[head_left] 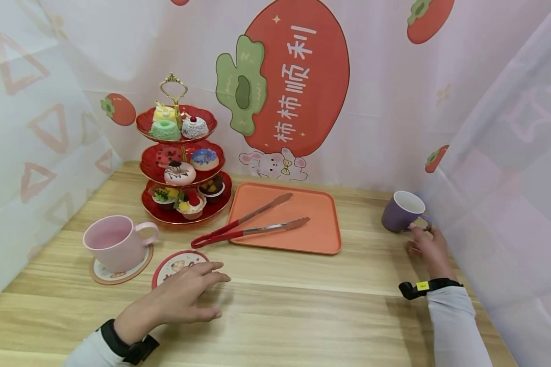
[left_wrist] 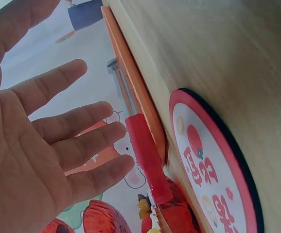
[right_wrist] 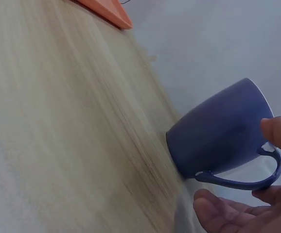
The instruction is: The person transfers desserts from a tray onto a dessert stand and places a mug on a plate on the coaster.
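At the right, my right hand (head_left: 429, 250) has its fingers around the handle of a purple mug (head_left: 392, 214), which stands upright on the table. In the right wrist view, the mug (right_wrist: 223, 128) shows its dark outside, with fingertips at its looped handle (right_wrist: 242, 184). My left hand (head_left: 179, 295) hovers at the left front with fingers spread, holding nothing. Partly hidden beneath it in the head view is a red-rimmed round coaster (head_left: 183, 262); the left wrist view shows this coaster (left_wrist: 213, 170) beside the bare palm.
A pink mug (head_left: 115, 250) stands on an orange-rimmed coaster (head_left: 96, 275). Red-handled tongs (head_left: 229, 234) lie across an orange tray (head_left: 321, 224). Behind, a three-tier red stand (head_left: 144, 201) bears several small cakes. Printed cloth (head_left: 376, 102) encloses the table's back and sides.
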`<state>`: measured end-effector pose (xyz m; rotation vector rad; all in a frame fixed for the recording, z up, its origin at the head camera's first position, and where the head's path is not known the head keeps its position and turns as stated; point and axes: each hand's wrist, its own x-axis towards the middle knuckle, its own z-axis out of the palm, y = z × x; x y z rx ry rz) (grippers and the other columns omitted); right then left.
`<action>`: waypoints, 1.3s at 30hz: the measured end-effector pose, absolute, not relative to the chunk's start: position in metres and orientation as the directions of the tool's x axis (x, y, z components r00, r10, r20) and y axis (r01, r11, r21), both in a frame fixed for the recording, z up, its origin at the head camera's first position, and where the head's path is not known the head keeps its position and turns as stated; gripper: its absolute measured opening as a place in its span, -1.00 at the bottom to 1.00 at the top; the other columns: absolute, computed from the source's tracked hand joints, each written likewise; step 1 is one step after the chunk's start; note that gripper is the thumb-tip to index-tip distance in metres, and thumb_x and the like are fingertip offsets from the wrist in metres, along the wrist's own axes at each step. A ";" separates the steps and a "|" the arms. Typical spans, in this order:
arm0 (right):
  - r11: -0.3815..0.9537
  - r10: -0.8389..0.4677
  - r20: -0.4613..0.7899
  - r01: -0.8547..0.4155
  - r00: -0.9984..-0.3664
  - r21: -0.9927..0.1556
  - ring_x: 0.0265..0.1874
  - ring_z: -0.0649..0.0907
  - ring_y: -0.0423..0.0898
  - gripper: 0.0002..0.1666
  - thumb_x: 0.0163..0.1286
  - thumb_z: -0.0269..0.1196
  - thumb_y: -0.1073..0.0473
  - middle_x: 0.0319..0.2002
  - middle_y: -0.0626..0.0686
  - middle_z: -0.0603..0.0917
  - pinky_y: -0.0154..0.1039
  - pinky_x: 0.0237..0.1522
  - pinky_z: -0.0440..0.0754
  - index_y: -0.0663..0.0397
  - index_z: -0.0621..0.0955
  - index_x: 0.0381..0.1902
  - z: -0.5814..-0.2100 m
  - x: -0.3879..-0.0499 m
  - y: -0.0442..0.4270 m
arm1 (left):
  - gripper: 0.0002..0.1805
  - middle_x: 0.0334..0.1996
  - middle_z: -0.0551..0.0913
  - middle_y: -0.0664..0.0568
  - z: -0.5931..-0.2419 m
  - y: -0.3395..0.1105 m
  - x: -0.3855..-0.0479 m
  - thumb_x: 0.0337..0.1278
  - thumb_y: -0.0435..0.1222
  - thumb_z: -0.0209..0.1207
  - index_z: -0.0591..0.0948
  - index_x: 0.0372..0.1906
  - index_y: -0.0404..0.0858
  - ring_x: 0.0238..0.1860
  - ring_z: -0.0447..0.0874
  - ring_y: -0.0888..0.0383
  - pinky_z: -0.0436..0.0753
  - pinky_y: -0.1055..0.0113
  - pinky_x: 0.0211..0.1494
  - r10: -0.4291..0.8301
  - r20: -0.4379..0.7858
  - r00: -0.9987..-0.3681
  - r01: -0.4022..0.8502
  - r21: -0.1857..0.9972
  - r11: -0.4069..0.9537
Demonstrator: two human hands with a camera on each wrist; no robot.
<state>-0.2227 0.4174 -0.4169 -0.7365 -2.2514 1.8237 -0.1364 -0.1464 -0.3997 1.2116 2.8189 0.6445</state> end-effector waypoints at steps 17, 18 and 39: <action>-0.282 0.381 -0.236 0.131 -0.894 -0.950 -0.37 0.67 -0.08 -0.51 0.32 0.12 -0.14 -0.26 0.14 0.45 -0.16 -0.21 0.58 0.20 0.32 -0.25 -0.407 -0.220 0.413 | -0.44 0.13 0.45 -0.17 -0.398 -0.147 -0.132 -0.11 0.02 0.34 0.56 0.04 -0.14 0.10 0.42 -0.07 0.44 -0.07 0.02 0.698 0.107 -0.708 0.673 0.403 0.620; -0.301 0.365 -0.237 0.127 -0.900 -0.945 -0.38 0.67 -0.08 -0.54 0.34 0.10 -0.13 -0.26 0.13 0.43 -0.16 -0.20 0.57 0.19 0.32 -0.28 -0.406 -0.220 0.412 | -0.44 0.13 0.45 -0.17 -0.398 -0.147 -0.132 -0.11 0.02 0.34 0.56 0.04 -0.14 0.10 0.42 -0.07 0.44 -0.07 0.02 0.698 0.105 -0.709 0.671 0.405 0.621; -0.270 0.363 -0.188 0.090 -0.913 -0.959 -0.48 0.65 -0.09 -0.65 0.48 -0.07 0.07 -0.42 0.06 0.38 -0.24 -0.28 0.60 0.26 0.33 -0.39 -0.402 -0.225 0.406 | -0.43 0.11 0.46 -0.17 -0.401 -0.148 -0.131 -0.10 0.05 0.33 0.57 0.02 -0.14 0.10 0.42 -0.07 0.42 -0.10 0.01 0.693 0.109 -0.712 0.671 0.395 0.627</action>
